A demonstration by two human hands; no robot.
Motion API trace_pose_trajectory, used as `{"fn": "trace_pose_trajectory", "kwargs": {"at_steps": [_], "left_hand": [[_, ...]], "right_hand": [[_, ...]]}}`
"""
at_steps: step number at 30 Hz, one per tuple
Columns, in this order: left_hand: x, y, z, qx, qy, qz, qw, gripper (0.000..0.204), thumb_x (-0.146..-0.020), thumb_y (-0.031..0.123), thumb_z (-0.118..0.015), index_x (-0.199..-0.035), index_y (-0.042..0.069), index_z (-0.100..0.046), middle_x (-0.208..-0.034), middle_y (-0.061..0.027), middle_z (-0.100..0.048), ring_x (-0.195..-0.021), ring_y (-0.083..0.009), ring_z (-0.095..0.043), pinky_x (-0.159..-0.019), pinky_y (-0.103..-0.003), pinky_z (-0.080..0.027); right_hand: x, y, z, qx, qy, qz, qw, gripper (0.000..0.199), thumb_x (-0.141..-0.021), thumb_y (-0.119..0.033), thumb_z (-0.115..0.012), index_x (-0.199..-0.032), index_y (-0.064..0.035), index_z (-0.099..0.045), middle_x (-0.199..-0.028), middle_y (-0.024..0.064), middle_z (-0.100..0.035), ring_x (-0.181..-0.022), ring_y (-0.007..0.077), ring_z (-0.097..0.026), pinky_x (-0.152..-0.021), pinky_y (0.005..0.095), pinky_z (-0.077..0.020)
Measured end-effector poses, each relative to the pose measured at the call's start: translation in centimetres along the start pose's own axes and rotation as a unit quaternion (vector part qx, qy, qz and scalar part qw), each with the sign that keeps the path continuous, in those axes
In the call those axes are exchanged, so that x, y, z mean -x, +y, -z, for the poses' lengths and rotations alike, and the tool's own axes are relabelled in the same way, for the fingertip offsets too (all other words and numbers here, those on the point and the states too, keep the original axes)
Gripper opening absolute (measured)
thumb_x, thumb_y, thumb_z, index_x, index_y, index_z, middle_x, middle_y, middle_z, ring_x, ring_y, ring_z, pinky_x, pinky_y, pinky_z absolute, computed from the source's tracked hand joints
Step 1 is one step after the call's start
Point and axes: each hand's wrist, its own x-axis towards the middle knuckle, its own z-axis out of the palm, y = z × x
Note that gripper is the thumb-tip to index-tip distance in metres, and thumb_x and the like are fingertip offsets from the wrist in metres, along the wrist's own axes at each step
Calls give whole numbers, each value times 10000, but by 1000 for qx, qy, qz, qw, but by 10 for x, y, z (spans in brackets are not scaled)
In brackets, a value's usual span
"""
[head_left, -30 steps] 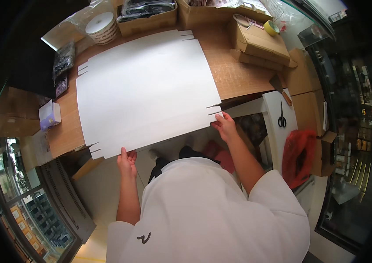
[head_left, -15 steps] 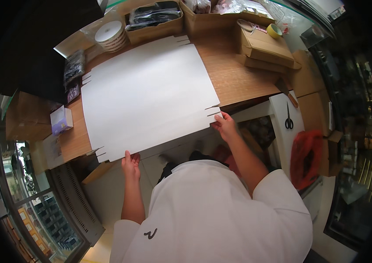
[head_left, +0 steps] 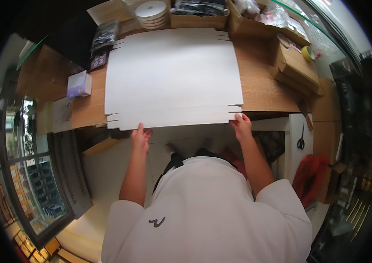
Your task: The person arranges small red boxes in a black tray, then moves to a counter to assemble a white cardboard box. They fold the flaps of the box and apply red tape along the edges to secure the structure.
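Note:
A large flat white cardboard sheet [head_left: 173, 74], slotted at its corners, lies across the wooden table [head_left: 262, 90]. Its near edge juts out a little past the table's front. My left hand [head_left: 141, 138] grips that edge left of the middle, thumb on top and fingers beneath. At the near right corner, beside the slots, my right hand [head_left: 241, 127] pinches the sheet the same way. The fingers under the cardboard are partly hidden.
A purple-and-white tissue box [head_left: 79, 84] stands left of the sheet. Behind it are a stack of round white lids [head_left: 151, 13] and open cartons. At right lie a brown cardboard box [head_left: 298, 65], a yellow tape roll [head_left: 308, 53], a knife [head_left: 305, 115] and black scissors [head_left: 301, 142].
The cardboard sheet has turned clockwise, and its near edge now runs nearly parallel to the table's front. Both hands have kept hold of it. The whole view has shifted too.

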Motion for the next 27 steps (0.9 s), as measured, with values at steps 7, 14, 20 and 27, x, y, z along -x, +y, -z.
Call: {"fn": "trace_pose_trajectory", "kwargs": {"at_steps": [7,14,20,27], "left_hand": [[2,-5,-7,12,8,0,1000,346,-962,299,-613,-1167,38,-515,-1063,-110,-630,-901,-241,-650,-788,-391,-542],[6,-13,-14,2,23,3,1000,340,-958,291,-620,-1140,27,-510,-1052,-130,-633,-902,-259,-653,-789,-412,-547],[0,-13,-9,4,27,-8,1000,363,-954,285,-626,-1155,9,-503,-1062,-142,-630,-923,-281,-652,-834,-437,-551],[-3,-13,-3,-2,42,-7,999,395,-951,307,-632,-1167,6,-497,-1105,-146,-616,-999,-291,-632,-862,-445,-540]], "right_hand": [[0,-8,-1,-12,7,-5,1000,326,-879,-86,-696,-1139,-57,-502,-1025,91,-642,-901,222,-646,-762,406,-555],[-10,-14,6,-12,-4,-9,1000,251,-898,-95,-675,-1108,-52,-546,-1032,91,-653,-907,223,-652,-802,407,-550],[-12,-12,3,-11,3,-21,1000,193,-903,-83,-663,-1066,-48,-565,-1011,86,-650,-909,226,-658,-802,410,-568],[1,-20,-6,-14,1,-36,999,216,-904,-77,-661,-1086,-41,-551,-1025,91,-644,-942,227,-648,-833,415,-560]]}}
